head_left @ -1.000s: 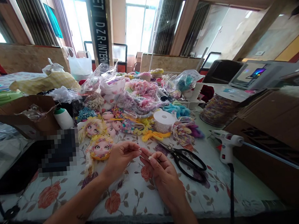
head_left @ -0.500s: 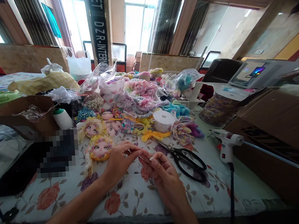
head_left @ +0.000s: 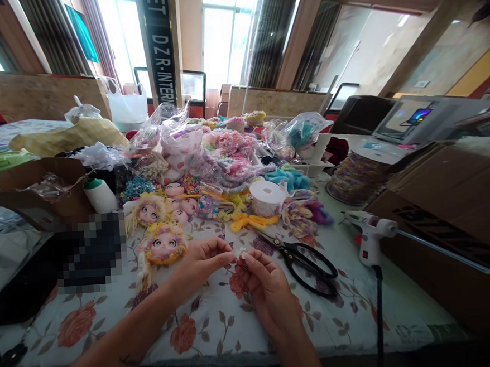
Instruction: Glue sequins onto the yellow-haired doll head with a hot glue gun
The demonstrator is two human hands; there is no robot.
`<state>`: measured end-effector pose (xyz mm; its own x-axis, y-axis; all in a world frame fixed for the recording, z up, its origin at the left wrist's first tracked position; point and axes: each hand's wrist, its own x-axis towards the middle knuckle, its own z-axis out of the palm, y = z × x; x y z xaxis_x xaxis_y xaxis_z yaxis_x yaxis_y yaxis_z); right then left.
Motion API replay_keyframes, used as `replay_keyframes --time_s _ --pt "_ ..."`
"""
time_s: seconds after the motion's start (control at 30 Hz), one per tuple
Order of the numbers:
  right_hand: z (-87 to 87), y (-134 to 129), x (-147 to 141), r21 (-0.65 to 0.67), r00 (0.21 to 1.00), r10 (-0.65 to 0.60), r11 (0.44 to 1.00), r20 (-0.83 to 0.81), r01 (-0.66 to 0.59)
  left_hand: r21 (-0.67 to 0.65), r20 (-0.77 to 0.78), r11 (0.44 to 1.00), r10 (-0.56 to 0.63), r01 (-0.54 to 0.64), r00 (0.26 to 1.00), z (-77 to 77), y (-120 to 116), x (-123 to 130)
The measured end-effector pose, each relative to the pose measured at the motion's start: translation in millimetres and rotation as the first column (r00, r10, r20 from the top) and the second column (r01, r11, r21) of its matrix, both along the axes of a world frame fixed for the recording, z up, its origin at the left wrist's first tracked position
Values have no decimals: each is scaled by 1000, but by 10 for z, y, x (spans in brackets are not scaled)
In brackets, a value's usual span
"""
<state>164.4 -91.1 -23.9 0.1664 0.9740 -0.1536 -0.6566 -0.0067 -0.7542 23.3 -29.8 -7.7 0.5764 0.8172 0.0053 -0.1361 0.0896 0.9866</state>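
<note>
Over the flowered tablecloth (head_left: 183, 330), my two hands meet at their fingertips. Between them shows a small whitish, shiny piece (head_left: 241, 253), too small to name. My right hand (head_left: 269, 288) pinches it between thumb and fingers, the other fingers curled. My left hand (head_left: 202, 262) has thumb and index finger closed at the piece's left side; whether they grip it is unclear. Left of the hands lie two doll faces with yellow hair, the nearer doll face (head_left: 165, 244) beside my left wrist. Black-handled scissors (head_left: 303, 260) rest partly open to the right of my right hand.
A white glue gun (head_left: 370, 236) stands at the right, its cord running to the front edge, before a cardboard box (head_left: 448, 208). A white spool (head_left: 268, 197), yellow fuzzy stems (head_left: 254, 222) and heaped yarn (head_left: 234, 150) lie behind the hands. A thread cone (head_left: 100, 194) stands left.
My right fingers have curled inward from a straighter pose, and the fingertips of both hands now meet around the small whitish piece. The left hand has shifted slightly right and down.
</note>
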Motion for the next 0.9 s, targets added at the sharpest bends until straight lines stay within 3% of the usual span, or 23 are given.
replay_keyframes --time_s 0.9 --pt "-59 7 -109 -30 976 -111 992 188 119 -90 29 994 71 -68 997 -12 -72 79"
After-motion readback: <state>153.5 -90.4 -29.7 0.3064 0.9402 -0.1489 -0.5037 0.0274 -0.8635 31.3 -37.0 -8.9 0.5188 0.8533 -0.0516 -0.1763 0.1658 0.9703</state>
